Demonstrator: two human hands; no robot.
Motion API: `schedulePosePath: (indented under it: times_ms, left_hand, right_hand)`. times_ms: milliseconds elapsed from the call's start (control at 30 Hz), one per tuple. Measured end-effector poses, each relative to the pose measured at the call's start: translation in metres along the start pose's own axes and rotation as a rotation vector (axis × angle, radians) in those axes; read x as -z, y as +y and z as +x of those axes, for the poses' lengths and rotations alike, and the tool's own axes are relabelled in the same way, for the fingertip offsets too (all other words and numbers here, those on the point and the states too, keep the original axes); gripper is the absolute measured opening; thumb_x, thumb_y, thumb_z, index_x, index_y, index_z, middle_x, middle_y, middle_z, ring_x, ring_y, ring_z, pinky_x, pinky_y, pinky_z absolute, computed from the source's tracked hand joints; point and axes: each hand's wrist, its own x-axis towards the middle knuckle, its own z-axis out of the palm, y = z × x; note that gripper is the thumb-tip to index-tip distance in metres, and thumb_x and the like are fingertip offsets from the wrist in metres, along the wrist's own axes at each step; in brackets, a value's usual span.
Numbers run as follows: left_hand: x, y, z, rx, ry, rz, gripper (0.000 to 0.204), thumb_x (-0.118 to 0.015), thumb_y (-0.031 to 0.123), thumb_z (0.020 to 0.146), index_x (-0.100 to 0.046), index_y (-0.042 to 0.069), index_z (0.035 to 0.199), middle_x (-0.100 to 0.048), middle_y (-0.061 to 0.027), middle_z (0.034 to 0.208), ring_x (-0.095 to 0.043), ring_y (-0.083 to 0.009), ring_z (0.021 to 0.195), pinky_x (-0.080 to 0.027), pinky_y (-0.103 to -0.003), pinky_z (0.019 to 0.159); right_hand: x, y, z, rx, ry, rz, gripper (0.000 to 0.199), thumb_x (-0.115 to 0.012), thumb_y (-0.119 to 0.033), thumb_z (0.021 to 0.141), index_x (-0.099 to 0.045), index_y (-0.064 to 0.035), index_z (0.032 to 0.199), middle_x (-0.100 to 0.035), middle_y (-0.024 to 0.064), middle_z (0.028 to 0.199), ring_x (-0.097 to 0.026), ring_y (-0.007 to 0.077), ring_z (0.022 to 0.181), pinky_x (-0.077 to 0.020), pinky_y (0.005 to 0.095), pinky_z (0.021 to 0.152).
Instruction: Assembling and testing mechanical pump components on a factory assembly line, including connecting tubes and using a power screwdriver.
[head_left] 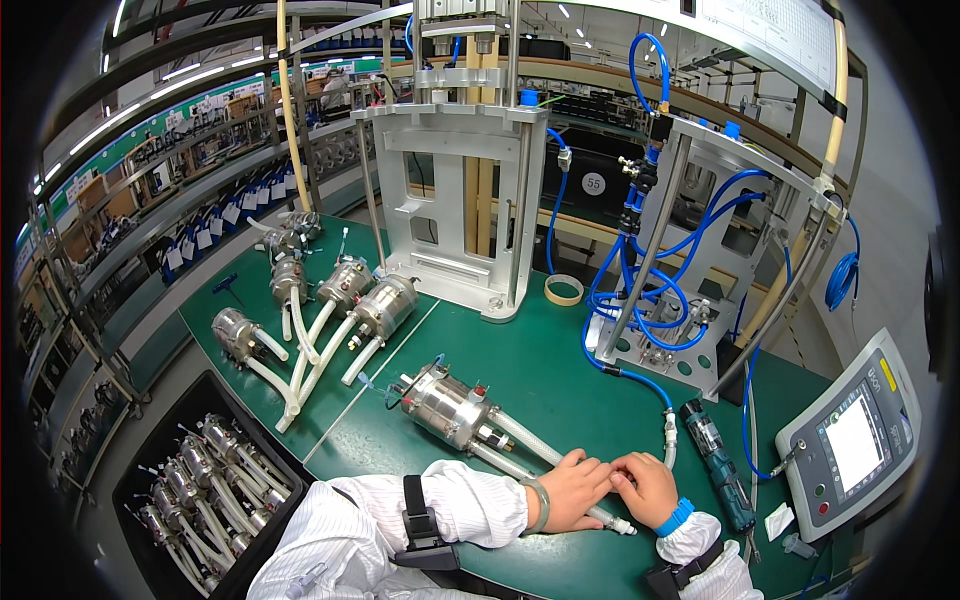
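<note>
A shiny metal cylinder (445,408) lies on its side on the green bench, in front of me. Two translucent hoses (527,436) run from its right end toward my hands. My left hand (570,490) is closed over the hoses, with the palm side hidden. One hose comes out below it and ends in a white connector (622,526). My right hand (648,487) meets the left one fingertip to fingertip, its fingers curled together. What sits between those fingertips is hidden. A blue air line with a white fitting (670,428) hangs just beyond my right hand.
More metal cylinders with hoses (385,306) lie at the back left. A black crate (215,395) holds several others. A teal power screwdriver (722,465) and a tester with a screen (850,440) stand right. Behind are a metal press frame (455,200) and a tape roll (563,290).
</note>
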Motion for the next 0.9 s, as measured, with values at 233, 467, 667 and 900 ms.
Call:
schedulePosePath:
  times_ms: [233, 467, 667, 900]
  left_hand:
    - [-0.001, 0.0, 0.002, 0.003, -0.013, 0.001, 0.068, -0.069, 0.05, 0.084, -0.053, -0.004, 0.124, -0.053, -0.0142, 0.116, -0.051, -0.0286, 0.109, -0.037, -0.043, 0.097]
    - [0.001, 0.001, 0.0, 0.014, -0.017, 0.005, 0.069, -0.07, 0.049, 0.085, -0.053, -0.004, 0.125, -0.053, -0.0142, 0.116, -0.051, -0.0288, 0.109, -0.037, -0.044, 0.098]
    - [0.003, 0.003, 0.0, 0.007, -0.036, -0.023, 0.068, -0.07, 0.049, 0.085, -0.054, -0.003, 0.126, -0.053, -0.0159, 0.119, -0.05, -0.0298, 0.111, -0.034, -0.046, 0.1]
    - [0.013, 0.003, 0.002, 0.085, -0.122, 0.004, 0.068, -0.07, 0.054, 0.083, -0.056, 0.002, 0.124, -0.058, -0.0153, 0.119, -0.054, -0.0303, 0.114, -0.037, -0.05, 0.101]
  right_hand:
    - [0.001, 0.001, 0.0, -0.001, 0.002, 0.005, 0.018, -0.067, -0.024, 0.09, -0.068, -0.0055, 0.093, -0.064, 0.0076, 0.078, -0.061, 0.027, 0.074, -0.0478, 0.0391, 0.068]
    - [0.002, -0.001, 0.001, 0.002, -0.011, 0.002, 0.018, -0.067, -0.023, 0.09, -0.068, -0.0053, 0.093, -0.064, 0.0079, 0.078, -0.06, 0.0274, 0.074, -0.0477, 0.0393, 0.068]
    - [0.003, -0.006, -0.002, -0.032, -0.012, -0.011, 0.018, -0.067, -0.022, 0.089, -0.068, -0.005, 0.093, -0.064, 0.0084, 0.08, -0.061, 0.0279, 0.075, -0.0483, 0.0397, 0.069]
    - [-0.005, 0.006, -0.001, 0.032, -0.016, 0.006, 0.023, -0.063, -0.029, 0.093, -0.067, -0.0073, 0.099, -0.068, 0.0106, 0.091, -0.064, 0.0309, 0.085, -0.05, 0.0414, 0.076]
